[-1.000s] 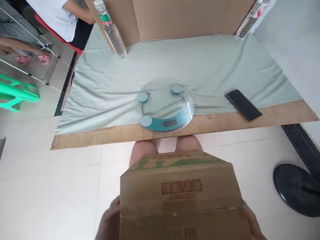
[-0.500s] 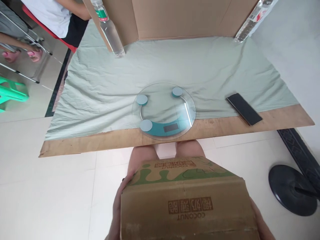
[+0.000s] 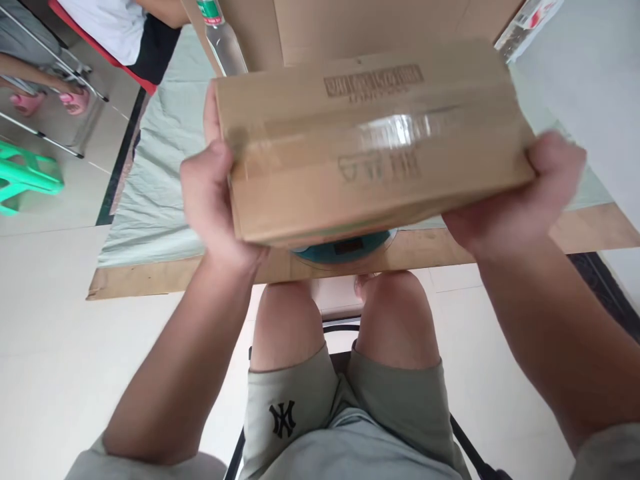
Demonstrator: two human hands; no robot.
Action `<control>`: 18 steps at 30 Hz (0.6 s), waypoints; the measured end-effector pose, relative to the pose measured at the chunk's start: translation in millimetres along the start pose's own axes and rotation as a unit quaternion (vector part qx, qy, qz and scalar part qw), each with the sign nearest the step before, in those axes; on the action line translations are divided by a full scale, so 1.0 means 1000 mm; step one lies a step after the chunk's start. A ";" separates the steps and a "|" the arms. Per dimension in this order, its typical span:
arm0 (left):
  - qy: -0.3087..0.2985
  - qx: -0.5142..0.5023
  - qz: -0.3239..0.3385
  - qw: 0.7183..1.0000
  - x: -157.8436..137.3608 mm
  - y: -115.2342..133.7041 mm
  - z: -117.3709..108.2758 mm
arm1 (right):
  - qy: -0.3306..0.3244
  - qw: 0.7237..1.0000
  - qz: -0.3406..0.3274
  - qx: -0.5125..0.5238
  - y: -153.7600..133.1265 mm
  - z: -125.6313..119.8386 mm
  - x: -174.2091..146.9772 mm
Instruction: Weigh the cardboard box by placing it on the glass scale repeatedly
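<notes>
A taped cardboard box (image 3: pixel 370 140) with printed lettering on top hangs in the air in front of me. My left hand (image 3: pixel 213 197) grips its left end and my right hand (image 3: pixel 520 197) grips its right end. The box is over a round glass bathroom scale (image 3: pixel 345 248), of which only the teal front edge shows below the box. The scale lies on a pale green cloth (image 3: pixel 160 200) spread over a brown board (image 3: pixel 165 277) on the floor. My knees (image 3: pixel 340 320) are just below the scale.
A clear water bottle (image 3: pixel 223 37) stands at the back left against a cardboard wall (image 3: pixel 350 27), another bottle (image 3: pixel 525 23) at the back right. A person (image 3: pixel 120 30) sits at the far left beside a green stool (image 3: pixel 25 180). White floor tiles surround the board.
The box has gone from low near my lap up and forward over the scale, hiding it and the phone. My arms are now stretched out.
</notes>
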State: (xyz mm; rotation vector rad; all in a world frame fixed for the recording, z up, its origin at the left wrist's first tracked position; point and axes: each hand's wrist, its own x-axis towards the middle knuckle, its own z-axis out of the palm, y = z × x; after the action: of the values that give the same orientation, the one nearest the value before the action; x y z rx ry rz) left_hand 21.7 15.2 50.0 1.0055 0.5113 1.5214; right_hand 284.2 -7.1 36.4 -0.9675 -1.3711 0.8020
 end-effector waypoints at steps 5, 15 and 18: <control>0.017 -0.030 -0.043 0.998 0.030 -0.013 0.000 | -0.029 0.993 0.056 0.097 0.018 0.014 0.041; -0.006 0.042 -0.028 0.999 0.038 -0.035 -0.015 | -0.015 0.992 0.098 0.075 0.037 0.021 0.031; -0.032 0.073 -0.012 0.997 0.046 -0.039 -0.024 | -0.043 0.990 0.116 0.061 0.045 0.012 0.036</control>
State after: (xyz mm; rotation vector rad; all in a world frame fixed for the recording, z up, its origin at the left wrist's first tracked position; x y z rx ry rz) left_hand 27.1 72.7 20.7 1.1546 0.5935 1.4420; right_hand 277.9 44.9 9.6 -1.0165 -1.2815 1.1014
